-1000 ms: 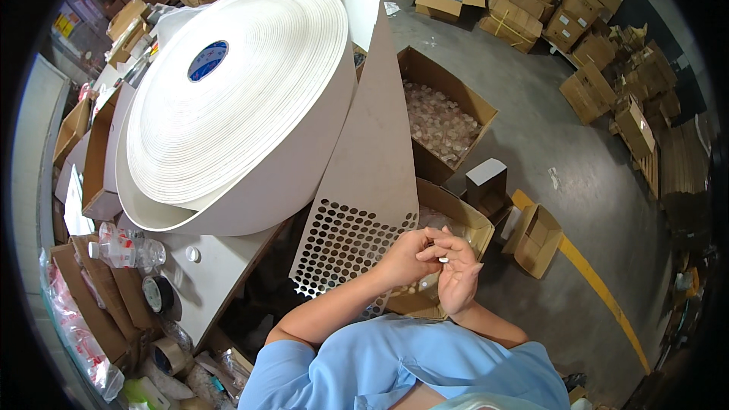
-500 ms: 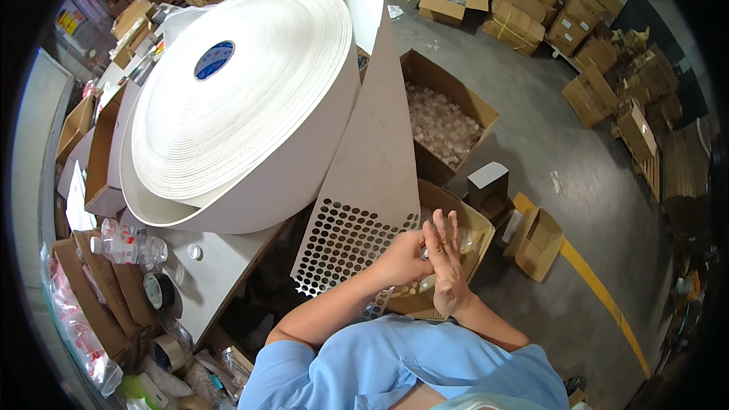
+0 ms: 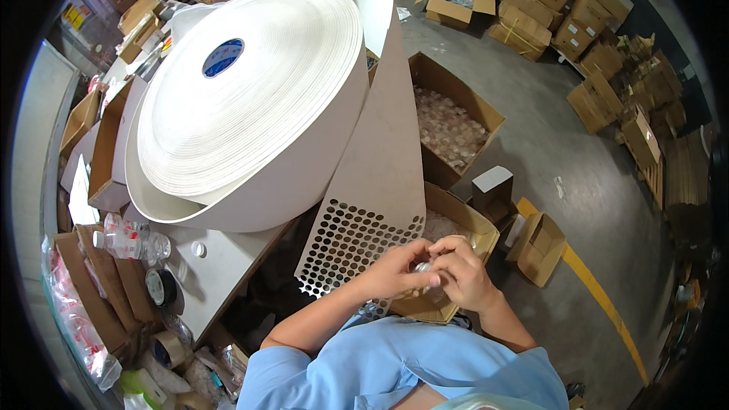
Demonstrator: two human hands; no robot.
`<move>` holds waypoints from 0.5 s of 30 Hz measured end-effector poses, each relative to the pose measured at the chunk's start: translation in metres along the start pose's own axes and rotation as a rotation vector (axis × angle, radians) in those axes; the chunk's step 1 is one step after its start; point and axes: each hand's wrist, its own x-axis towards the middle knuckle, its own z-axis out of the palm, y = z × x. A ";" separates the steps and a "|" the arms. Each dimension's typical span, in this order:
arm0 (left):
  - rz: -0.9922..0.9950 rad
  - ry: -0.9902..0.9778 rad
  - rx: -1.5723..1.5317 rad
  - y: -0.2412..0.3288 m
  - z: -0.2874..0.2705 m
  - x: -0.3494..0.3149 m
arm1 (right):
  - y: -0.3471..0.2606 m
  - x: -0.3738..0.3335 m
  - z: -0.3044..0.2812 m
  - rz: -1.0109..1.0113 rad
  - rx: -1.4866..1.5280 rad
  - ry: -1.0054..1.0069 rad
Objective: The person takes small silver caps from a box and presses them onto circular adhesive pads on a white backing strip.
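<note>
Both hands meet over a cardboard box (image 3: pixel 484 237) that has small clear pieces inside. My left hand (image 3: pixel 396 270) is closed on a small whitish, shiny piece (image 3: pixel 421 266), too small to name. The fingers of my right hand (image 3: pixel 465 272) curl round the same piece from the other side. Left of the hands hangs the end of a white sheet (image 3: pixel 364 175) punched with rows of round holes. The sheet runs from a large white roll (image 3: pixel 258 99) lying on a table.
A deeper box (image 3: pixel 457 99) of small clear pieces stands beyond. On the table (image 3: pixel 220 258) are a plastic bottle (image 3: pixel 133 244), a white cap (image 3: pixel 198 249) and a black tape roll (image 3: pixel 160 286). An open carton (image 3: pixel 538 249) sits on the floor at right.
My right hand was held up with its fingers stretched out. Now its fingers are curled in against the left hand, round the small piece. The view has shifted slightly.
</note>
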 end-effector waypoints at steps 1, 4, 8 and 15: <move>0.087 0.082 0.108 0.001 0.000 -0.002 | 0.000 0.000 -0.001 0.052 0.026 -0.008; 0.306 0.237 0.294 0.002 -0.003 -0.005 | -0.002 0.007 -0.007 0.145 0.062 -0.010; 0.187 0.272 0.331 0.012 -0.003 -0.010 | -0.001 0.009 -0.006 0.269 0.109 -0.062; 0.187 0.342 0.305 0.006 0.001 -0.011 | 0.003 0.015 -0.005 0.258 0.080 -0.159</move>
